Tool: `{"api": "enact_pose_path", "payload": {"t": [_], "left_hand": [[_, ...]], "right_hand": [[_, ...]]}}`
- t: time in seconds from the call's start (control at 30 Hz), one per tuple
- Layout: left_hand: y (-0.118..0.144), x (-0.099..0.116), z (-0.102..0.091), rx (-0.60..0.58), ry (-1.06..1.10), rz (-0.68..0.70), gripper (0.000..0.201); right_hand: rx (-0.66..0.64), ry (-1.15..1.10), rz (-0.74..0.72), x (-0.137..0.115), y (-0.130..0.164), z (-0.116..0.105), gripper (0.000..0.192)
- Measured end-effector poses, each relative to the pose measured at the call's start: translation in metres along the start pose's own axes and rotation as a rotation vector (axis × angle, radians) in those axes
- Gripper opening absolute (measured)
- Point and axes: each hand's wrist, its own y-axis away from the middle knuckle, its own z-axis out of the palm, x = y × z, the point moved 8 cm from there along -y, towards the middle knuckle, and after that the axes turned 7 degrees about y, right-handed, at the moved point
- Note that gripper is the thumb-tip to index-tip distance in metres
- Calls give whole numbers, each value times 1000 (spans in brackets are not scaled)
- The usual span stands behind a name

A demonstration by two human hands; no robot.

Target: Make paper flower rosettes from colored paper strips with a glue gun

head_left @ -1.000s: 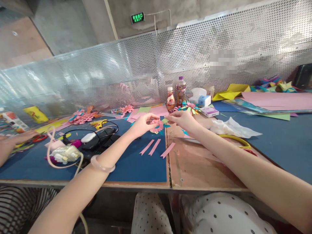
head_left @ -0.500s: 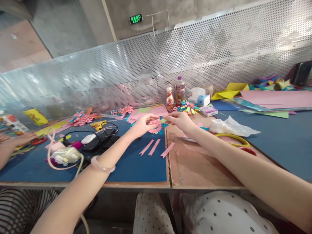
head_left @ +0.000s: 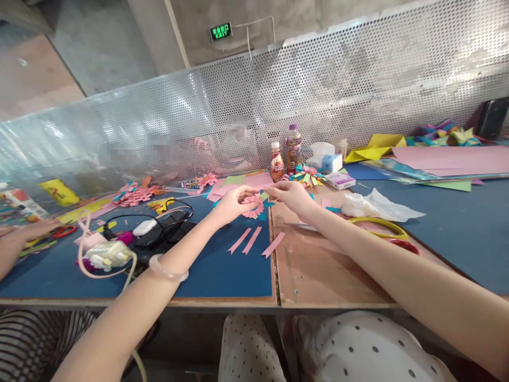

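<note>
rosette (head_left: 254, 212) at left fingers (head_left: 247, 190): pink | strips (head_left: 252, 240) nearer than fingers: pink | second rosette (head_left: 306, 173) beyond right fingers (head_left: 279, 191): teal, yellow, pink | tabletop (head_left: 226, 276) under left fingers: blue | trousers (head_left: 249, 350) below fingers: white, dark dots

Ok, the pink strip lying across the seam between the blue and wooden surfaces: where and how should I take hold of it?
I'd pinch the pink strip by its two long edges near mid-length, coming down from above. It lies flat and narrow, with nothing on top, and its near-left end is notched into points that could bend.
</note>
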Motion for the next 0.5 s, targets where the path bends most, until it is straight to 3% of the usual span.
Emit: {"api": "enact_pose_path", "payload": {"t": [0.5], "left_hand": [[0,-1,-6,30,20,15,37]], "right_hand": [[4,-4,-60,-2,-1,-2,37]]}}
